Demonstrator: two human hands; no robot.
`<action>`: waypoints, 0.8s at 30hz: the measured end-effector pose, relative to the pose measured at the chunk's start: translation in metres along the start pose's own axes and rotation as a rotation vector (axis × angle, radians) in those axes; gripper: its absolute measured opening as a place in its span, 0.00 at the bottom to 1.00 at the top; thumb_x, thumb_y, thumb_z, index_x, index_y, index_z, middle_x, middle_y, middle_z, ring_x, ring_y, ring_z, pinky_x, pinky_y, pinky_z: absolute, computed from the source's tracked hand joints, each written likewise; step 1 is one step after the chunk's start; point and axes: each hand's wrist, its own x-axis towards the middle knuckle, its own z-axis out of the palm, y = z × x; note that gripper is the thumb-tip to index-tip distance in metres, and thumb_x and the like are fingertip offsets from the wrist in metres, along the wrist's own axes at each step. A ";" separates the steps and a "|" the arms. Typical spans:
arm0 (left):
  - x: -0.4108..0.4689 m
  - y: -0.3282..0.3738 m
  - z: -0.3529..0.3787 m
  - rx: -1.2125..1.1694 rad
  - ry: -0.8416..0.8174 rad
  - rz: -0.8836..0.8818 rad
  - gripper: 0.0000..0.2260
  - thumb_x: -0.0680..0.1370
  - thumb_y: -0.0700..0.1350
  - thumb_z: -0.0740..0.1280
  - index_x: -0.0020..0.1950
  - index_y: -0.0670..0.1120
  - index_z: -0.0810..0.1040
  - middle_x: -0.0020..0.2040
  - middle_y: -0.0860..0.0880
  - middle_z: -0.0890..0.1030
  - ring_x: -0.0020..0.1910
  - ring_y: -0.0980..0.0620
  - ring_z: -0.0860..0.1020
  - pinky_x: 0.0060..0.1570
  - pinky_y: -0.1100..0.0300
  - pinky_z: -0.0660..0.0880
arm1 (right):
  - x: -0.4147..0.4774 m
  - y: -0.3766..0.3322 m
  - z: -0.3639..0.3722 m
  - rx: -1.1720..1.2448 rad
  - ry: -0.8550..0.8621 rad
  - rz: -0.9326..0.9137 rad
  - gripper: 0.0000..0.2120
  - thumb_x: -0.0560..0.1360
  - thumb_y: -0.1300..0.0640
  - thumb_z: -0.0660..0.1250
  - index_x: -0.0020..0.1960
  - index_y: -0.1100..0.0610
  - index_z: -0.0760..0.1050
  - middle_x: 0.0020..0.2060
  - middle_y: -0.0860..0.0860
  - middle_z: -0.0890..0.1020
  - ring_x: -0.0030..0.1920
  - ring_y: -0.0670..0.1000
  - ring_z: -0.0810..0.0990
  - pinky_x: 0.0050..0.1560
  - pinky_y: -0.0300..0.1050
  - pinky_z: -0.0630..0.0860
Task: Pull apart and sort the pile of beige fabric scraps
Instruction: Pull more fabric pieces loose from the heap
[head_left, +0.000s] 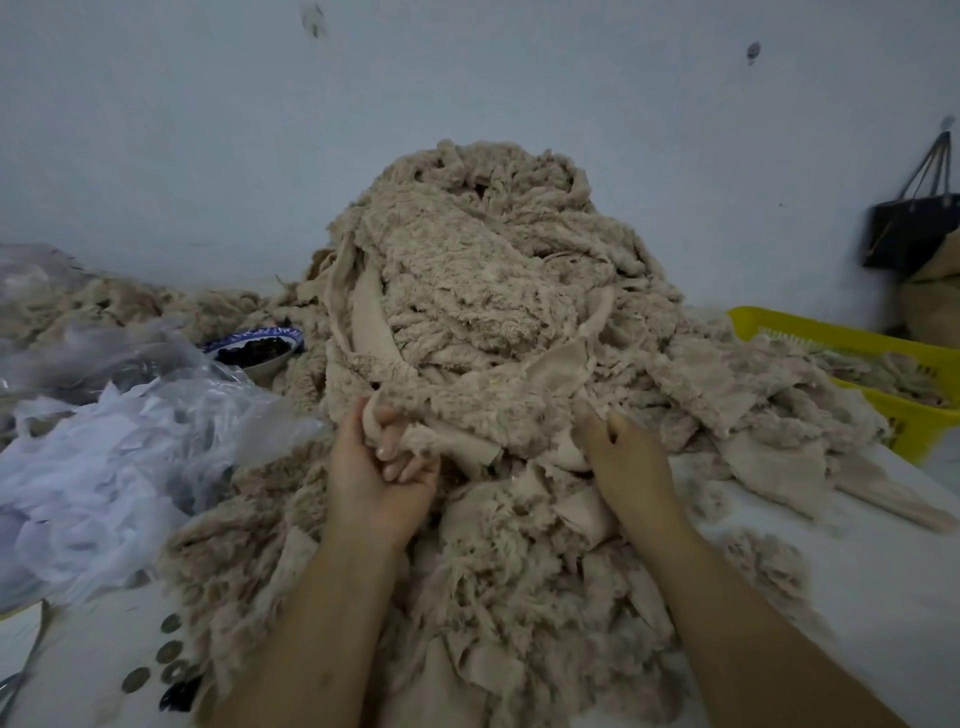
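Honestly, looks barely dented: left hand (382, 470) and right hand (626, 457) each clutch scraps from the huge fluffy beige fabric-scrap pile (493, 280) mid-frame.

pile: a tall heap of beige fabric scraps (488, 291), fleecy and smooth pieces mixed, on the white bench (857, 561)
left hand (382, 478): fingers curled round a scrap at the heap's foot
right hand (626, 457): gripping the fabric edge beside it
left side: clear plastic bags (119, 441), a blue-rimmed bowl (254, 348) of dark pieces, round buttons (169, 652)
right side: yellow basket (883, 374) holding scraps, black bag (911, 228) on the wall
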 end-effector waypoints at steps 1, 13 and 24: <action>-0.001 -0.004 0.002 0.057 -0.001 -0.020 0.26 0.83 0.55 0.58 0.28 0.49 0.77 0.20 0.52 0.63 0.16 0.56 0.58 0.17 0.66 0.54 | -0.005 -0.006 0.001 -0.061 -0.036 -0.045 0.21 0.84 0.45 0.55 0.35 0.53 0.64 0.31 0.50 0.71 0.33 0.51 0.71 0.35 0.46 0.69; -0.024 -0.032 0.021 0.674 -0.344 -0.241 0.14 0.74 0.51 0.67 0.35 0.42 0.77 0.21 0.49 0.72 0.15 0.59 0.61 0.18 0.69 0.58 | -0.016 -0.022 0.026 -0.283 -0.034 -0.475 0.16 0.76 0.59 0.68 0.63 0.56 0.74 0.62 0.52 0.74 0.61 0.54 0.72 0.52 0.44 0.67; 0.001 -0.017 -0.001 1.200 0.155 0.246 0.18 0.75 0.50 0.72 0.28 0.47 0.72 0.29 0.45 0.72 0.30 0.48 0.71 0.36 0.52 0.67 | -0.004 -0.015 0.001 0.222 0.286 -0.101 0.11 0.83 0.58 0.58 0.62 0.51 0.74 0.52 0.46 0.72 0.39 0.31 0.73 0.33 0.27 0.70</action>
